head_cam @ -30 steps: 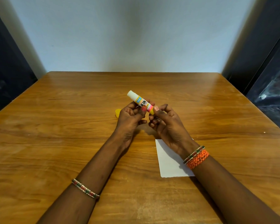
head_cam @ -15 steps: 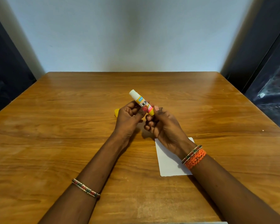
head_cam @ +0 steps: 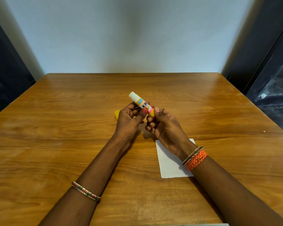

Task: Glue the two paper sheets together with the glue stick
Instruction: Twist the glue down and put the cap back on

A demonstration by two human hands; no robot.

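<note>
Glue stick: white plastic tube glue stick with blue and pink label bands and a yellow base (head_cam: 141, 104), held up over the table, tilted, uncapped white end pointing up and away to the left, yellow base down toward the right hand.
Left hand: left hand (head_cam: 129, 121) grips the middle of the tube, fingers curled round it, thumb laid across the label.
Right hand: right hand (head_cam: 165, 128) pinches the yellow base between thumb and fingertip; other fingers curled in toward the palm.
Hands relation: close together, both on the same tube, above the middle of the table.
Cap: small yellow plastic cap (head_cam: 116, 114) lies on the table just left of the left hand, partly hidden behind it.
Paper: white rectangular paper sheet (head_cam: 170, 167) lies flat on the table under the right wrist, near the front right; upper part covered by the hand and wrist. Only one sheet outline is clear; cannot tell if a second lies under it.
Table: brown wooden table with visible grain (head_cam: 55, 136), carrying the paper and the cap.
Wrists: beaded red-green bangle (head_cam: 85, 191) on the left forearm; similar bangle plus orange braided band (head_cam: 196, 159) on the right wrist.
Background: pale wall (head_cam: 137, 38) behind the table's far edge, dark areas on both sides.
</note>
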